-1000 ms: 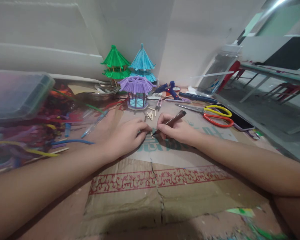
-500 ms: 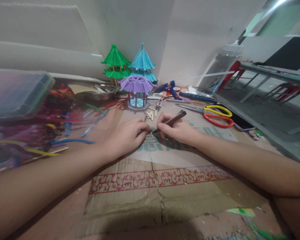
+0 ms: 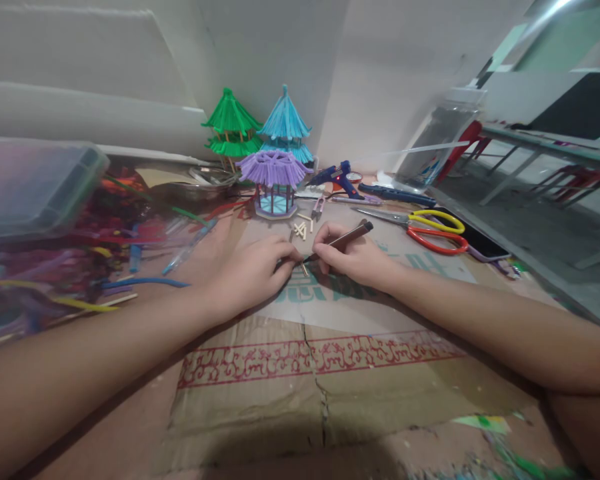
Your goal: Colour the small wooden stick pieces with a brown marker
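Observation:
My right hand (image 3: pixel 347 253) is closed around a brown marker pen (image 3: pixel 347 239), its tip pointing left toward my other hand's fingertips. My left hand (image 3: pixel 265 267) pinches a small wooden stick (image 3: pixel 305 270) close to the pen tip; the fingers partly hide it. Just beyond the fingertips lies a small pile of short pale sticks (image 3: pixel 301 230). Behind the pile stands a small pavilion model (image 3: pixel 274 175) with a purple fuzzy roof. A green-roofed pavilion (image 3: pixel 231 120) and a blue-roofed one (image 3: pixel 285 120) stand farther back.
Scissors (image 3: pixel 420 230) with yellow and red handles lie to the right, over a phone (image 3: pixel 480 243). A blue glue gun (image 3: pixel 343 179) with a red light rests near the wall. Left are a plastic box (image 3: pixel 40 187) and coloured pipe cleaners (image 3: pixel 145 283). Cardboard (image 3: pixel 260 407) covers the tabletop.
The marker tip has shifted very slightly upward at the small stick. Both hands otherwise keep their places, and the surrounding things have not moved.

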`<state>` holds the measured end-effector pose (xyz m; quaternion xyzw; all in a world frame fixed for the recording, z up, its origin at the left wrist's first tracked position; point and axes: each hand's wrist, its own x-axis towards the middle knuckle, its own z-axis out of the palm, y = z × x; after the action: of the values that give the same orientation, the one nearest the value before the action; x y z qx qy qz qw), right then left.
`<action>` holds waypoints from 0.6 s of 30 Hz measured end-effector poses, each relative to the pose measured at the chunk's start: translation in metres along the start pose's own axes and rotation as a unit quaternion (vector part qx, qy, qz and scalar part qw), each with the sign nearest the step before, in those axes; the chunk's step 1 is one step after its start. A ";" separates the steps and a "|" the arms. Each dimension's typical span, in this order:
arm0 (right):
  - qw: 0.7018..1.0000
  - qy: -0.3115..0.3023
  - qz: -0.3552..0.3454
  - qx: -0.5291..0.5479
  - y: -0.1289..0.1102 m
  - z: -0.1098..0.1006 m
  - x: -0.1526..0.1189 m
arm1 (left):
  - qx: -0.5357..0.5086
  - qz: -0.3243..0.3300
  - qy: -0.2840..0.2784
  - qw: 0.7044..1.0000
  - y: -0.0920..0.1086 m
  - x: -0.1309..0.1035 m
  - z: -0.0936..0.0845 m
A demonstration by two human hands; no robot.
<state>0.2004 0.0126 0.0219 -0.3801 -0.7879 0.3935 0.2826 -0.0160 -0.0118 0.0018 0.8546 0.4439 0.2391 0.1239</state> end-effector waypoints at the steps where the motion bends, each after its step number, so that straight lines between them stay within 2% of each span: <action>1: 1.000 -0.003 -0.001 0.001 0.000 0.000 0.000 | 0.000 -0.003 -0.002 1.000 0.000 0.000 0.000; 7: 1.000 -0.008 0.009 0.007 0.000 -0.001 0.000 | 0.007 0.001 0.003 1.000 0.001 -0.001 0.000; 13: 0.999 -0.037 0.007 0.034 0.001 -0.002 -0.001 | 0.007 0.001 -0.001 1.000 0.002 0.000 -0.002; 18: 0.999 -0.013 0.014 0.033 0.000 0.000 0.000 | 0.007 0.003 0.007 1.000 -0.001 0.000 0.000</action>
<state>0.2001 0.0127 0.0221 -0.3762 -0.7726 0.4281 0.2798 -0.0169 -0.0112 0.0015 0.8554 0.4434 0.2421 0.1144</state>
